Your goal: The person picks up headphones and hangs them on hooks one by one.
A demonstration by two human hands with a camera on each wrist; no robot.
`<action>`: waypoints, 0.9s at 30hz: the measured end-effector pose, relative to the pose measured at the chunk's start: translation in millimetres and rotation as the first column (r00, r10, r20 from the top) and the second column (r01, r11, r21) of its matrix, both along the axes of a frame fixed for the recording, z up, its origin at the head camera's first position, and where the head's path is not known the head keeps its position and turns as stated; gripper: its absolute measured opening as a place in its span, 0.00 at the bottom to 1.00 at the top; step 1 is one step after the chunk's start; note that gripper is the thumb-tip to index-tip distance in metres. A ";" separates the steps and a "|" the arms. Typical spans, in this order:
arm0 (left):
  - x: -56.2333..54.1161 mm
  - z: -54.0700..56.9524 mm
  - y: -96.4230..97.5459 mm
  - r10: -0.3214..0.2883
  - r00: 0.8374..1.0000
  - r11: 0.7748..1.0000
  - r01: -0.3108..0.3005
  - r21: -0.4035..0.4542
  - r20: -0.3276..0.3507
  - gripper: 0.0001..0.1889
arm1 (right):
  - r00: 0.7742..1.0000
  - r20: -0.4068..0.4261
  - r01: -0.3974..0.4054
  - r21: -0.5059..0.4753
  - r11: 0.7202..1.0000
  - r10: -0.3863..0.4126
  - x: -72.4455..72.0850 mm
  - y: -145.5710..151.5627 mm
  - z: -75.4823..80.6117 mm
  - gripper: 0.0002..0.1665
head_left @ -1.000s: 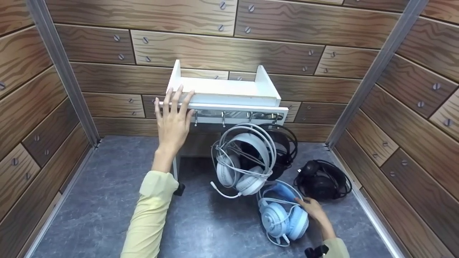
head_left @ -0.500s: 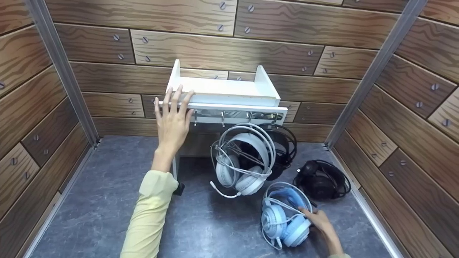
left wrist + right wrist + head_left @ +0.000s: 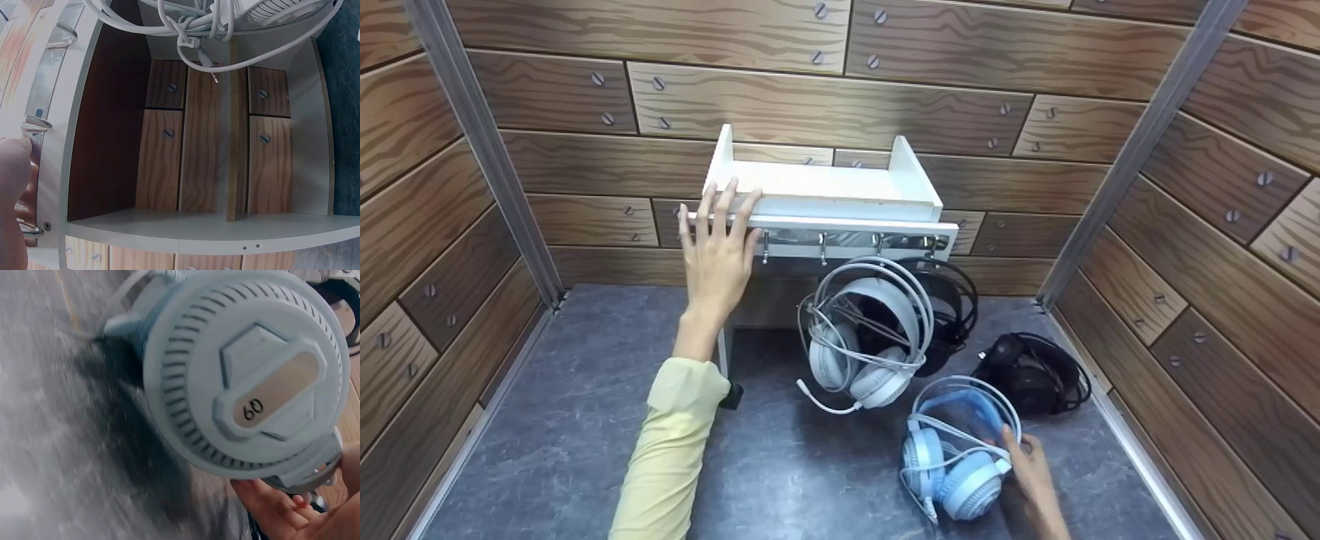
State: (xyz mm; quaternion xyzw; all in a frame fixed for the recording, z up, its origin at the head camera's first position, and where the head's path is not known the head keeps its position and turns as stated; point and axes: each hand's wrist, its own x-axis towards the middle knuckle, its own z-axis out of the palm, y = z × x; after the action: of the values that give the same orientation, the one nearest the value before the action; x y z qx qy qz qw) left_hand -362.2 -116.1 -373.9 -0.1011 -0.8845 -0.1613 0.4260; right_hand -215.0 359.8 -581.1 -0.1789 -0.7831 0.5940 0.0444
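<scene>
My left hand [image 3: 716, 259] lies over the left end of the white rack's hook rail [image 3: 847, 223], fingers straight and spread on its top edge. At the right, my right hand [image 3: 1031, 472] grips the headband side of a light blue headset [image 3: 960, 457], its cable wound about it. In the right wrist view that headset's round ear cup [image 3: 247, 382] carries a "60" label, with fingers curled at its lower edge. A white headset [image 3: 870, 337] with a boom microphone hangs from a hook on the rail. Behind it hangs a black headset [image 3: 952, 307], partly hidden.
Another black headset [image 3: 1031, 375] lies on the grey floor by the right wall [image 3: 1207, 315]. Metal hooks [image 3: 823, 247] run along the rail's front. An upper shelf [image 3: 817, 180] with raised sides tops the rack. Wood-patterned panels enclose the space on three sides.
My right hand has shifted slightly right and down, bringing the light blue headset away from the hanging white one and turning it a little. My left hand stays on the rail.
</scene>
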 end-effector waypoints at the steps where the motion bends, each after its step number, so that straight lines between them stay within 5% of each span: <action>1: 0.1 0.1 -0.1 0.003 1.000 1.000 -0.003 -0.003 0.000 0.26 | 1.000 -0.012 0.002 -0.006 1.000 -0.002 0.9 -1.8 1.5 0.39; 10: 1.5 0.4 -0.1 0.001 1.000 1.000 -0.001 0.001 0.003 0.27 | 0.998 -0.067 0.013 -0.111 0.994 -0.020 6.8 -14.1 4.5 0.40; 22: -0.1 -0.8 -0.3 -0.004 1.000 1.000 0.004 0.005 0.003 0.27 | 0.986 -0.151 0.051 -0.130 0.990 -0.070 10.3 -18.6 -2.4 0.35; 27: 0.4 -0.5 -0.2 -0.004 1.000 1.000 0.004 0.003 0.006 0.26 | 0.975 -0.166 0.120 -0.164 0.979 -0.147 16.3 -26.4 0.0 0.33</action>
State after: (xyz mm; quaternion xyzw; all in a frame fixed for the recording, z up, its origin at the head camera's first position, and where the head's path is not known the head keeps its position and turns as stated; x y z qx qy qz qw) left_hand -361.7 -116.3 -374.5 -0.1017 -0.8853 -0.1636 0.4233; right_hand -198.7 333.4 -581.1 -0.1807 -0.7143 0.6616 0.1397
